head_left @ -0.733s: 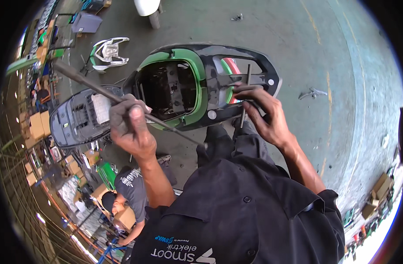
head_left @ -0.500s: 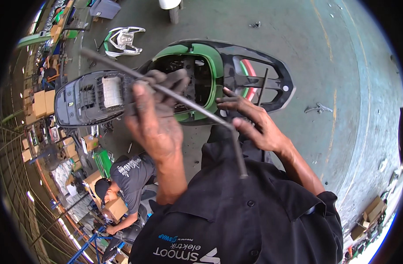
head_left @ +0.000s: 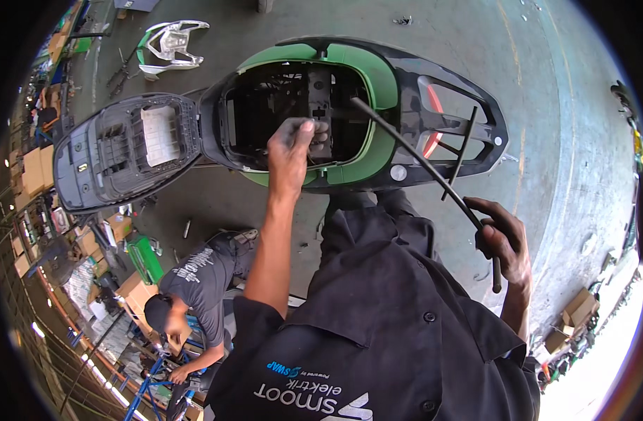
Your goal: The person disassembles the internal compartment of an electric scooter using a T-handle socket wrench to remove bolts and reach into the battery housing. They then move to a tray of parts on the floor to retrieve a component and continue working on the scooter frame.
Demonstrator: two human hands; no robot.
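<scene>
A scooter body with green panels [head_left: 381, 77] lies across the view, its seat [head_left: 114, 179] flipped back to the left and showing its black underside. My left hand [head_left: 290, 154] is over the open black compartment under the seat, fingers curled in; whatever it may hold is hidden. Out to the right, my right hand [head_left: 504, 242] grips a long dark L-shaped bar [head_left: 416, 154] near its bend. The bar's long arm points up and left over the green rim. A second dark rod [head_left: 460, 154] lies across the scooter's tail piece [head_left: 486, 126].
A white and green frame-like part [head_left: 172, 45] lies on the floor at the upper left. At the lower left a co-worker in a dark shirt [head_left: 202, 281] bends over a blue frame [head_left: 142, 386]. Cardboard boxes and a green crate [head_left: 144, 259] stand along the left side.
The L-shaped bar has passed from in front of both hands to my right hand, which moved right and down. My left hand has let go of it and curled over the compartment.
</scene>
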